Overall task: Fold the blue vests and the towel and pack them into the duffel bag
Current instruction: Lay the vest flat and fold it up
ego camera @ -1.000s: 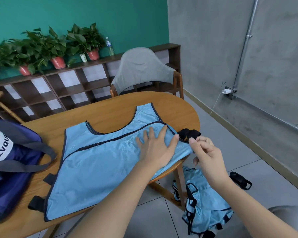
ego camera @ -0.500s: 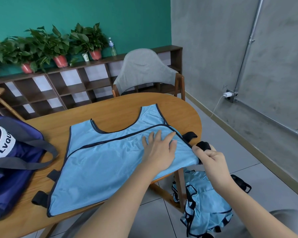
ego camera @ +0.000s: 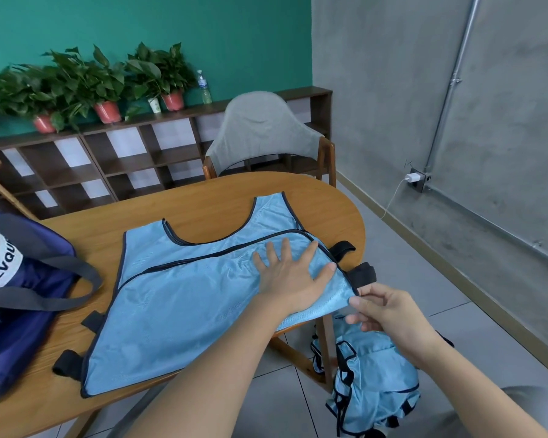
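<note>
since earlier, right hand [ego camera: 389, 314] was lowered to pinch blue vest [ego camera: 178, 292] at table [ego camera: 203, 200] edge; left hand [ego camera: 293, 275] pressed flat; folding barely begun, duffel bag [ego camera: 16, 298] unpacked.

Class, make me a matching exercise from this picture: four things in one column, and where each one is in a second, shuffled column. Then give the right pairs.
Things
1. left hand
2. right hand
3. duffel bag
4. second vest

Places
A. at the left end of the table
B. bunched up below the table's edge
C. flat on the vest spread on the table
D. pinching that vest's right corner at the table's edge

Pairs: 1-C, 2-D, 3-A, 4-B
</note>
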`<state>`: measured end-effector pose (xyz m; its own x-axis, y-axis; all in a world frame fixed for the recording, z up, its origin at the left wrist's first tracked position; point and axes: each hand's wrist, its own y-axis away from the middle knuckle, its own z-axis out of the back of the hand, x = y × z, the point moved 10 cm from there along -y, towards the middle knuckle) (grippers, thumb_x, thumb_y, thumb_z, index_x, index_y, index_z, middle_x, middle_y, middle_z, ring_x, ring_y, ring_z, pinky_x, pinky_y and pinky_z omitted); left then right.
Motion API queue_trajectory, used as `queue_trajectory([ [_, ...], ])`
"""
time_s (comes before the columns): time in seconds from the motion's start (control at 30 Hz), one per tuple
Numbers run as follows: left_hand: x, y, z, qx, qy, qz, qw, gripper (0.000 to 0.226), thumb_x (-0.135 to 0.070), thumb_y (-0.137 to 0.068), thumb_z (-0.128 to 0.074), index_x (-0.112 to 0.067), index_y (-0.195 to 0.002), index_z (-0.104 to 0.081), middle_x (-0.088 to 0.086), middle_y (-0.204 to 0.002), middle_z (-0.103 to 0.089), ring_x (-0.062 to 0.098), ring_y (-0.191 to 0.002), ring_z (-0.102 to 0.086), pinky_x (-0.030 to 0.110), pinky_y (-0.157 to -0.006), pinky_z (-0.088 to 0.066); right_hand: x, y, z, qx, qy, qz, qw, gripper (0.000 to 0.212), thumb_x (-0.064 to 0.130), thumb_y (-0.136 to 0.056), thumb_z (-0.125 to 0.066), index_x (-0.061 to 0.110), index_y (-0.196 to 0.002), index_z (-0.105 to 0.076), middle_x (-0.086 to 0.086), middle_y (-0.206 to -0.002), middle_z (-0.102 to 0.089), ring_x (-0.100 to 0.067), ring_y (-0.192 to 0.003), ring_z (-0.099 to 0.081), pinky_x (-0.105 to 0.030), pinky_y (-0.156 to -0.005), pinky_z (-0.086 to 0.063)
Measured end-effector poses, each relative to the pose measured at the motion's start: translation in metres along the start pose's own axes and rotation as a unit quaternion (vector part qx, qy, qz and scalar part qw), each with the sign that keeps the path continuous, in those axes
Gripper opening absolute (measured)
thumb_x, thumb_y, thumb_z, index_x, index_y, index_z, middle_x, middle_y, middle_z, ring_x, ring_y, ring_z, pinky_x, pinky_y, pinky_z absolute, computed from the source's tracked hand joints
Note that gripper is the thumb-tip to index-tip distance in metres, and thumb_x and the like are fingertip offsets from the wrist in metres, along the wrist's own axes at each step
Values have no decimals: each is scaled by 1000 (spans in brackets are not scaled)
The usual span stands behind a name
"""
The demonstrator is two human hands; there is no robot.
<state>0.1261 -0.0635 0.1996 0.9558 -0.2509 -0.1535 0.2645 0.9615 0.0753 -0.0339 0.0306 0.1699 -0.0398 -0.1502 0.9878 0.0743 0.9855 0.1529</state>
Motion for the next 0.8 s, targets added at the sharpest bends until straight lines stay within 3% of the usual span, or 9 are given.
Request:
queue_trajectory([
  [0.2,5,-2,3,-14,21,23,999,81,-86,-85,-4,-48,-157,-5,10,-169,2,43,-152,10,68,-115,12,18,-7,1,35,33,43,998,24,20,-103,-53,1,-92,-64,-6,-80,-68,-17,-64,-60,-26,-61,-51],
  [0.3,4,-1,7,-17,49,19,998,78,-83,-89,-10,-45,-157,-10,9,-169,-5,39,-153,4,65,-118,7,15,-9,11,-37,110,56,992,29,32,-99,-59,5,-90,-63,-6,-73,-69,-15,-55,-54,-30,-57,-45],
  [0.4,23,3,27,-56,97,-11,994,72,-75,-95,-27,-39,-157,-22,6,-165,-22,29,-153,-14,58,-122,-8,24,-1,22,-137,171,79,973,26,43,-99,-55,18,-94,-63,-1,-71,-69,-14,-54,-55,-30,-57,-45],
  [0.5,71,12,54,-111,98,-39,988,64,-63,-97,-44,-35,-154,-33,0,-157,-40,22,-147,-31,52,-120,-22,56,11,25,-233,266,127,927,29,52,-99,-47,25,-95,-59,2,-68,-62,-17,-62,-58,-34,-59,-45],
  [0.57,110,20,70,-129,118,-38,984,58,-52,-98,-53,-32,-151,-40,-3,-153,-46,21,-142,-38,48,-118,-28,83,9,7,-244,342,177,890,26,49,-99,-46,26,-92,-55,4,-63,-58,-18,-59,-57,-36,-59,-47],
  [0.73,203,40,83,-126,104,0,987,55,-47,-97,-60,-30,-148,-45,-4,-147,-53,19,-136,-46,40,-114,-36,134,-24,-76,-194,524,313,768,12,38,-94,-61,27,-93,-57,12,-61,-49,-12,-56,-52,-27,-49,-43],
  [0.8,235,45,83,-111,93,20,989,58,-52,-95,-60,-34,-148,-44,-4,-147,-53,19,-135,-47,40,-112,-39,140,-51,-106,-132,559,329,750,17,38,-93,-63,24,-102,-60,14,-71,-48,-12,-67,-51,-27,-51,-40],
])
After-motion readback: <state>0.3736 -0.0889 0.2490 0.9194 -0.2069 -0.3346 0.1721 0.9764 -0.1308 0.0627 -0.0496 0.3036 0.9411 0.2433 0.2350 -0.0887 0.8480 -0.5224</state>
